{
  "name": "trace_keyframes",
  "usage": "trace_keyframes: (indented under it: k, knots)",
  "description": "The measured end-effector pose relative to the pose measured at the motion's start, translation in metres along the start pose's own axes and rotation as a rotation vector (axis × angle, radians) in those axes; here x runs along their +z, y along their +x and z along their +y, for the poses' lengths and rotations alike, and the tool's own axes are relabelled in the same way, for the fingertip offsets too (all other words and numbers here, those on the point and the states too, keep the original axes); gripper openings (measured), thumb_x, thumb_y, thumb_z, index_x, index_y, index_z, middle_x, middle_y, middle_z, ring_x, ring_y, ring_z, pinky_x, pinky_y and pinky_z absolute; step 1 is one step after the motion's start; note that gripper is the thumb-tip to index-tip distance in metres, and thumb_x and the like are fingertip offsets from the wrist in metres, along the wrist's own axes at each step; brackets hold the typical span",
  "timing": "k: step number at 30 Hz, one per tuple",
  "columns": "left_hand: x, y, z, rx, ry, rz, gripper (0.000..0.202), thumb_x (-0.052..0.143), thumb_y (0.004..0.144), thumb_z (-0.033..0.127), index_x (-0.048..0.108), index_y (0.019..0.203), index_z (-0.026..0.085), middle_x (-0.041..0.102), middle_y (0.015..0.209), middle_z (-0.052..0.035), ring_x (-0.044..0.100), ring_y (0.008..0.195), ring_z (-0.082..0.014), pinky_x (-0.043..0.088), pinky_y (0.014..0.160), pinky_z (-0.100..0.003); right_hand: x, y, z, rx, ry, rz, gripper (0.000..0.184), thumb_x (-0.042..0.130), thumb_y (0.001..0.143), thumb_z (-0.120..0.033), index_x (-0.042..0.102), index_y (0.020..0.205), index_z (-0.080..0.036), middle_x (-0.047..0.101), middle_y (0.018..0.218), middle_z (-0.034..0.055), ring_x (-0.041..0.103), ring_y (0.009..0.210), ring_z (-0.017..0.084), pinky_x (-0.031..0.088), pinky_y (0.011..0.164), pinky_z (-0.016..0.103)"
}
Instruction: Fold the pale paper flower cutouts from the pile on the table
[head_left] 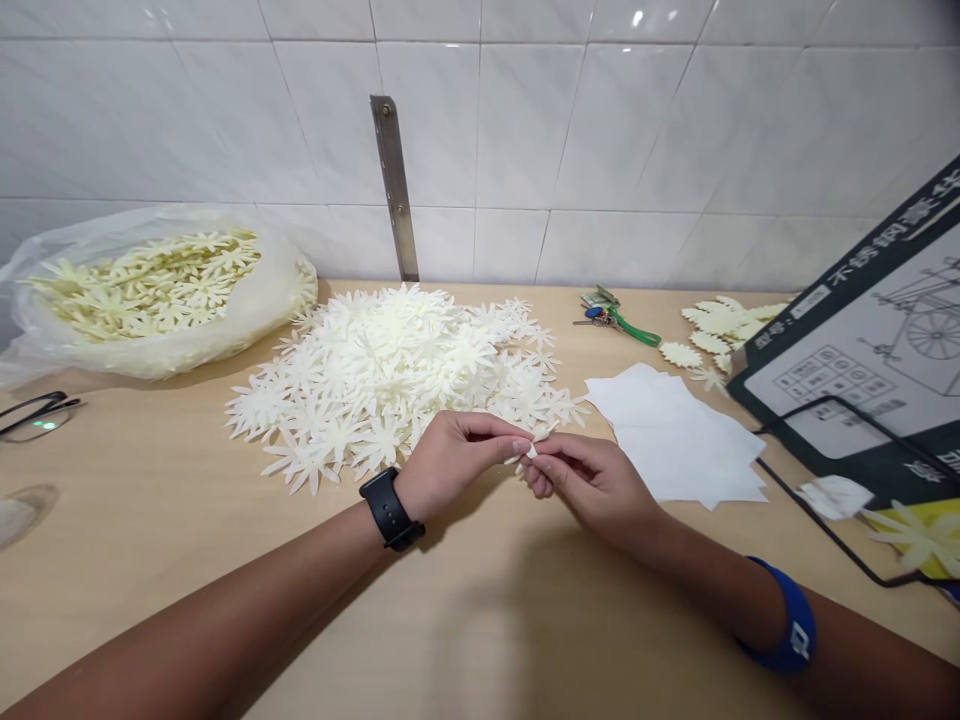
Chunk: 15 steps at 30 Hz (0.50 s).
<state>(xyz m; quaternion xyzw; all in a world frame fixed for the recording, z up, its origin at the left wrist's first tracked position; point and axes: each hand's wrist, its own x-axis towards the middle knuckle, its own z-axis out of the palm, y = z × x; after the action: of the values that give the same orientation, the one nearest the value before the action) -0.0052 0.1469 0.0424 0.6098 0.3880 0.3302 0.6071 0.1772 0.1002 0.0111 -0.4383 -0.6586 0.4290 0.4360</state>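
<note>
My left hand (466, 452) and my right hand (589, 480) meet near the middle of the table, both with fingertips pinched. Between them is a small cream flower cutout (532, 451), mostly hidden by the fingers; some of its petals stick out above and below. Just beyond the hands spreads a big heap of cream flower cutouts (397, 370) with long narrow petals. A black watch (391, 510) is on my left wrist, and a blue band (787, 620) is around my right forearm.
A clear plastic bag (289, 300) full of similar cutouts stands at the left, with glasses (37, 412) below it. White sheets (667, 430), keys with a green strap (626, 325), more pale cutouts (724, 325) and a dark printed box (847, 390) are at the right.
</note>
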Motion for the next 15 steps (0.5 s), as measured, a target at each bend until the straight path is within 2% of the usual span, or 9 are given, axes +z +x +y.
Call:
trace_keyframes:
  k: [5,8,11,13,15]
  knots:
    - [-0.004,0.004,-0.001,-0.028,-0.09,0.051,0.018,0.07,0.076,0.029,0.07,0.072,0.011,0.065,0.064,-0.0013,0.058,0.064,-0.0107,0.05,0.068,-0.024,0.001,0.0,0.0,0.014,0.019,0.023,0.016,0.055,0.091,-0.025,0.067,0.083,-0.018,0.065,0.074,0.0035,0.06,0.066,0.014,0.053,0.062,0.027]
    - [-0.01,0.008,-0.002,-0.026,-0.176,0.155,0.019,0.067,0.078,0.03,0.062,0.076,0.012,0.065,0.068,-0.0014,0.06,0.063,-0.0105,0.052,0.068,-0.026,0.001,0.001,0.001,0.037,0.054,0.083,0.018,0.058,0.09,-0.031,0.066,0.081,-0.018,0.064,0.073,0.0037,0.06,0.065,0.015,0.054,0.06,0.027]
    - [-0.014,0.012,-0.004,-0.016,-0.185,0.244,0.016,0.064,0.078,0.025,0.057,0.087,0.013,0.065,0.07,-0.0014,0.062,0.064,-0.011,0.051,0.066,-0.026,0.0,0.002,0.001,0.069,0.079,0.16,0.022,0.06,0.089,-0.037,0.065,0.081,-0.018,0.064,0.072,0.0042,0.06,0.063,0.015,0.054,0.059,0.028]
    - [-0.015,0.013,-0.004,0.004,-0.137,0.247,0.022,0.064,0.075,0.02,0.056,0.094,0.014,0.063,0.067,0.0006,0.061,0.062,-0.011,0.05,0.064,-0.025,0.0,0.003,0.002,0.079,0.089,0.191,0.024,0.061,0.088,-0.04,0.065,0.08,-0.018,0.063,0.071,0.004,0.059,0.063,0.015,0.055,0.059,0.029]
    - [-0.015,0.013,-0.004,0.021,-0.054,0.215,0.021,0.063,0.073,0.018,0.057,0.093,0.014,0.06,0.064,0.0019,0.058,0.059,-0.0104,0.047,0.062,-0.024,-0.001,0.003,0.005,0.086,0.1,0.193,0.024,0.062,0.088,-0.041,0.065,0.081,-0.018,0.063,0.07,0.0035,0.059,0.063,0.015,0.054,0.059,0.028]
